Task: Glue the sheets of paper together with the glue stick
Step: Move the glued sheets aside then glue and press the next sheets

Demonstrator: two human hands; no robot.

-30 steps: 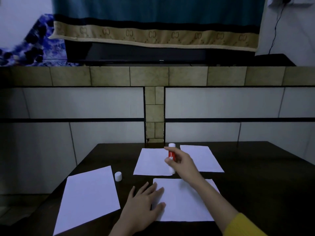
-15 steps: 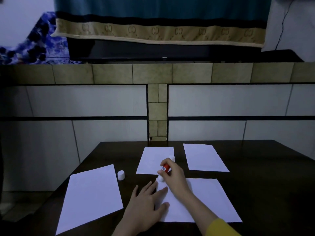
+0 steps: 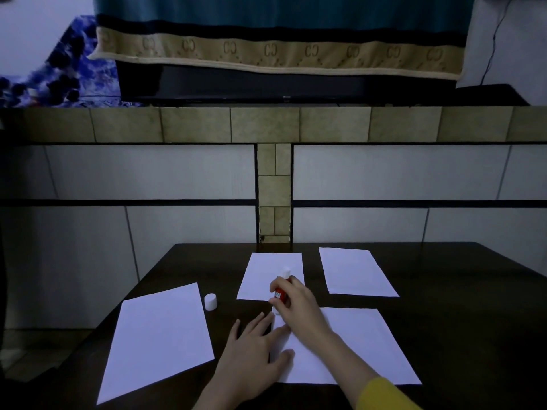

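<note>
Dim light falls on a dark wooden table (image 3: pixel 444 291) that fills the lower half of the frame, with a tiled wall (image 3: pixel 148 173) behind it and a fringed teal and tan cloth (image 3: pixel 275 48) hanging across the top.

Four white sheets lie flat on the table. The nearest sheet (image 3: pixel 355 350) sits in the lower centre. The left hand (image 3: pixel 254 350) rests on its left edge with fingers spread and straight, palm down, holding nothing. The right hand (image 3: pixel 296 303), reaching in from a yellow sleeve (image 3: pixel 381 395) at the bottom right, grips the red glue stick (image 3: pixel 279 292) between thumb and curled fingers. The stick is tilted, its white base pointing up and away; its lower end is at the near sheet's upper left corner, though contact with the paper cannot be made out.

Just beyond the hand lies the centre sheet (image 3: pixel 266 273), and to its right the far right sheet (image 3: pixel 355 270). The large left sheet (image 3: pixel 159 338) lies angled in the lower left. Between it and the centre sheet stands the white cap (image 3: pixel 210 301), upright and apart from both.
</note>
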